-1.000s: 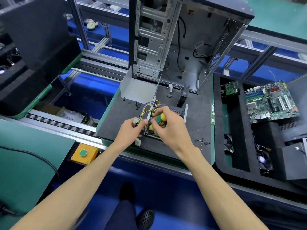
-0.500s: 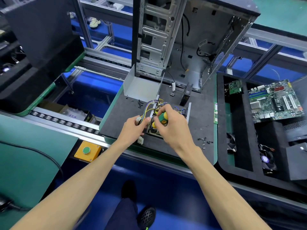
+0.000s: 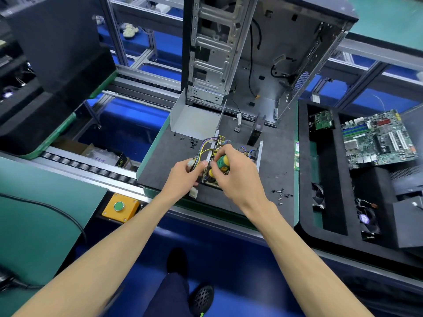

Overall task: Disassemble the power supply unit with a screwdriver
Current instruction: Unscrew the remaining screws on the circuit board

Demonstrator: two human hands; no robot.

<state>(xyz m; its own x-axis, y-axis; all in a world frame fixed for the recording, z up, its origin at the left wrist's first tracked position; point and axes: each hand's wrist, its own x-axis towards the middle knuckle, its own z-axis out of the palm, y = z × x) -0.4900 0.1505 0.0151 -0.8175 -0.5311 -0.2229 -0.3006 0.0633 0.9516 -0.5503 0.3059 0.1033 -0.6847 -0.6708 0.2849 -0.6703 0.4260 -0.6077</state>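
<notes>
1. Head view: nearest the camera, a dark shoe (image 3: 201, 296) stands on the blue floor below two bare forearms that reach forward to a dark pallet (image 3: 277, 161).
2. At the pallet's near left, a yellow button box (image 3: 120, 207) with a green button sits on the conveyor rail.
3. The left hand (image 3: 183, 177) has its fingers curled round the wire bundle (image 3: 201, 149) and the left edge of the opened power supply (image 3: 231, 156), steadying it; a white connector (image 3: 193, 192) lies just below the hand.
4. The right hand (image 3: 238, 177) clenches a green-and-yellow screwdriver (image 3: 219, 164), handle up, over the supply's circuit board; the tip is hidden.
5. The power supply lies near the middle of the pallet, with its side walls upright and coloured wires spilling out to the left.
6. Loose screws (image 3: 282, 195) lie right of the right wrist; more screws (image 3: 192, 142) lie beyond the left hand.
7. Behind the supply stands a bent grey cover (image 3: 194, 117), and behind that an upright, stripped PC case (image 3: 256, 53).
8. To the right, a black foam tray (image 3: 304, 156) holds a motherboard (image 3: 377, 140), a small green board (image 3: 322, 120) and fans (image 3: 366, 219).
</notes>
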